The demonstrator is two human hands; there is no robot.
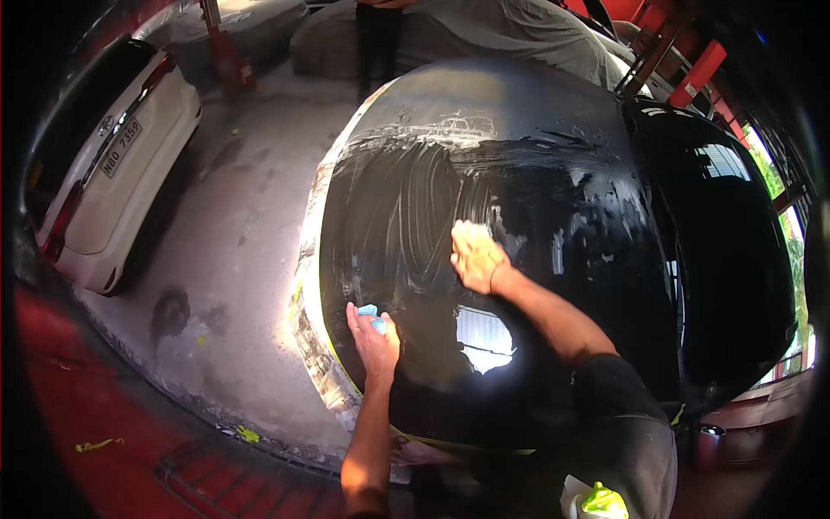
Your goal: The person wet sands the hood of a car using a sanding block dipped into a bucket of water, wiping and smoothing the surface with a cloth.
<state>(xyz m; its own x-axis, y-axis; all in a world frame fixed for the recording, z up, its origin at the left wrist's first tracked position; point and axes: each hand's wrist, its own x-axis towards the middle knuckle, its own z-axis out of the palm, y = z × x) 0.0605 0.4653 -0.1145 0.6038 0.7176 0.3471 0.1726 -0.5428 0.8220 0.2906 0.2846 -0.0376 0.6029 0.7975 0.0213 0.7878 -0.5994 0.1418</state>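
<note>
Below me lies a black car hood (553, 320), wet, with curved streaks and a greyish film over its far half. My left hand (375, 344) is near the hood's left edge, fingers curled around a light blue sponge (372, 317). My right hand (478, 258) presses palm down on the middle of the hood, just beyond a bright reflection. Its fingers are bent and close together, and whatever lies under them is hidden. Pale streaks run from this hand toward the far side.
Masking paper (309, 285) with a yellow tape line borders the hood's left edge. A white car (130, 182) stands at left on the concrete floor (233, 225). A person in dark trousers (377, 43) stands beyond, beside a covered vehicle (484, 35). The dark windshield (726, 242) is at right.
</note>
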